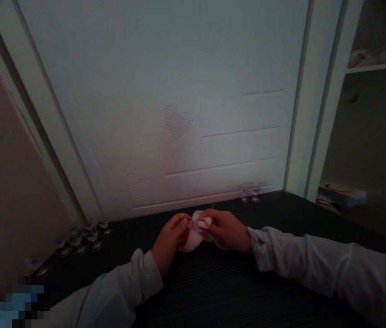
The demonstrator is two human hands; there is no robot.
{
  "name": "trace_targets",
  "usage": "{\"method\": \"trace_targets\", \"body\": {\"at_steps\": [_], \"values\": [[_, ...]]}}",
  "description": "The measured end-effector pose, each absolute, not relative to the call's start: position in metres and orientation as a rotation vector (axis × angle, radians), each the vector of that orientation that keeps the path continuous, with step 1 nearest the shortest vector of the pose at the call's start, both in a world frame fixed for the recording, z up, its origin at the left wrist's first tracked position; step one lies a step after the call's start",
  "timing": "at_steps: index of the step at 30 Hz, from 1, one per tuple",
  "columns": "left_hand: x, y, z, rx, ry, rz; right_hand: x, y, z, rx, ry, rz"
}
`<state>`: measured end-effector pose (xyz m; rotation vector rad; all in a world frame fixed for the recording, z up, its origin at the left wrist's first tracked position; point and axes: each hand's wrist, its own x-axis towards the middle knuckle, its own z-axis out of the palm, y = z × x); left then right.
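A pink and white cloth [195, 240] is bunched between my two hands, just above or on the dark table. My left hand [169, 240] has its fingers curled and closed on the cloth's left side. From the other side, my right hand [229, 230] pinches a fold of it, with a loose edge hanging below the fingers. Something pale and shiny shows where the fingertips meet; whether a small object is wrapped inside I cannot tell in this dim light.
Small stemmed glasses [92, 237] stand in a cluster at the table's left edge, and a couple more glasses [250, 193] stand at the back right. A white panel with heart patterns [177, 123] rises behind the dark table [213, 291]. Shelves [379, 68] are at the right.
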<state>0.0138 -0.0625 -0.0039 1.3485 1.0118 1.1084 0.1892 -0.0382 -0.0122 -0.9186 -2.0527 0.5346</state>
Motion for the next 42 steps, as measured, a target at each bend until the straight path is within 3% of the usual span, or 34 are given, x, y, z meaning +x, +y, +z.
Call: {"method": "trace_targets", "body": {"at_steps": [6, 13, 21, 31, 42], "values": [[0.010, -0.057, 0.001, 1.452, 0.984, 1.018, 0.185, -0.026, -0.025, -0.871, -1.922, 0.738], [0.009, -0.052, 0.007, 1.524, 1.092, 0.985, 0.182, -0.031, -0.025, -0.907, -1.913, 0.708], [0.008, -0.028, -0.011, 1.689, 1.008, 1.041, 0.182, -0.035, -0.018, -1.027, -2.086, 0.517], [0.003, 0.005, -0.005, 1.655, 1.093, 1.161, 0.178, 0.023, -0.014, -0.921, -2.374, 0.196], [-0.005, 0.000, -0.003, 1.647, 1.162, 1.152, 0.184, 0.006, -0.008, -1.000, -2.407, 0.005]]}}
